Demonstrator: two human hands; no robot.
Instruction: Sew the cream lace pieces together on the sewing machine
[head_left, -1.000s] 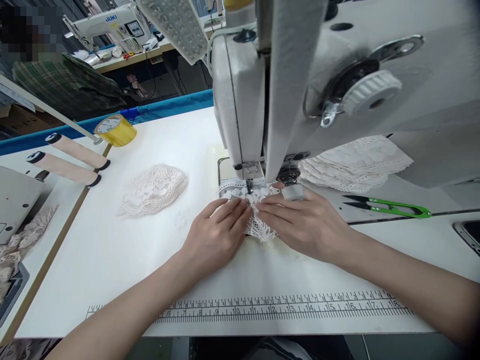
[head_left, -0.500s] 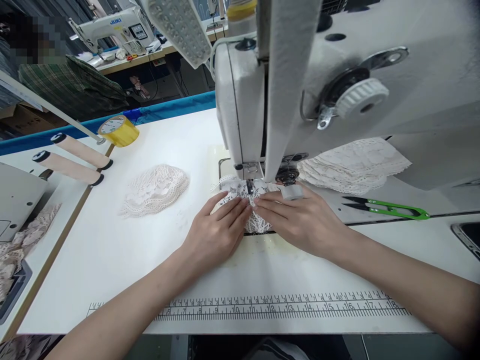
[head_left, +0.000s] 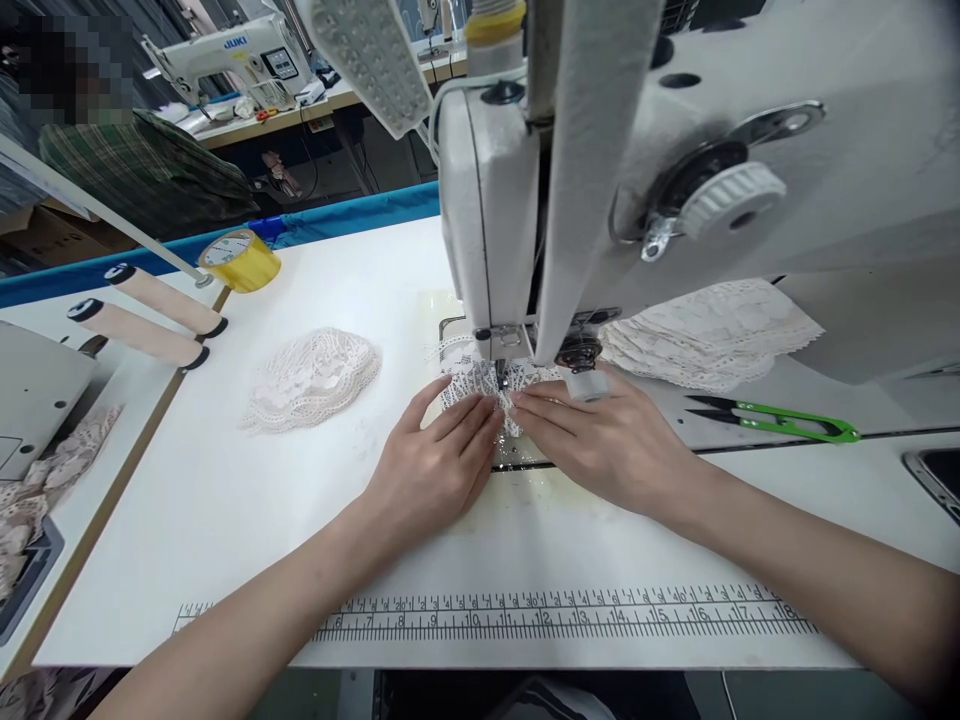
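A piece of white lace [head_left: 469,378] lies under the presser foot [head_left: 502,375] of the sewing machine [head_left: 495,200]. My left hand [head_left: 442,455] rests flat on its near left part, fingers stretched toward the needle and thumb apart. From the other side my right hand [head_left: 600,440] lies flat at the lace's right part, its fingers extended and partly behind a white knob. The fingertips of both hands almost meet just in front of the foot. Neither hand grips the lace; they press it from above.
Left on the table sits a small pile of lace [head_left: 319,378]; more lace pieces [head_left: 712,330] are stacked right. Green thread snips [head_left: 787,420] lie beside my right forearm. Two thread cones [head_left: 142,335] and yellow tape [head_left: 241,262] stand at left. Another person's plaid sleeve [head_left: 142,165] is behind.
The lace has moved away from me under the foot, so its near edge is further back and more metal plate shows. My hands stay almost where they were.
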